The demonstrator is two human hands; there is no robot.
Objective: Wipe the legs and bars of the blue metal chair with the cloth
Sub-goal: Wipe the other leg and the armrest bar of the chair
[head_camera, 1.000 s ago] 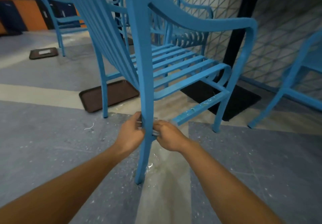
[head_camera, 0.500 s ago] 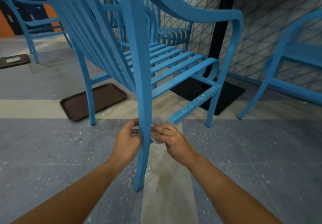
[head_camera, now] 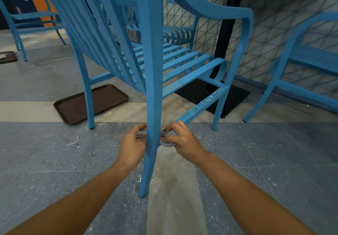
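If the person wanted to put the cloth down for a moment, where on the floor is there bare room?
Bare grey floor lies left of the near chair leg, in front of the brown tray. More lies right of the right hand, before the neighbouring chair. It is crowded by the left hand, cloth, and side bar.

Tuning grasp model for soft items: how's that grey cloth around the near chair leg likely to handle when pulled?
Probably floppy: the cloth bunches in the right hand and seems to pass behind the leg to the left hand. Likely light, since fingertips alone pinch it. It may drag rather than slide, as the leg's paint looks matte.
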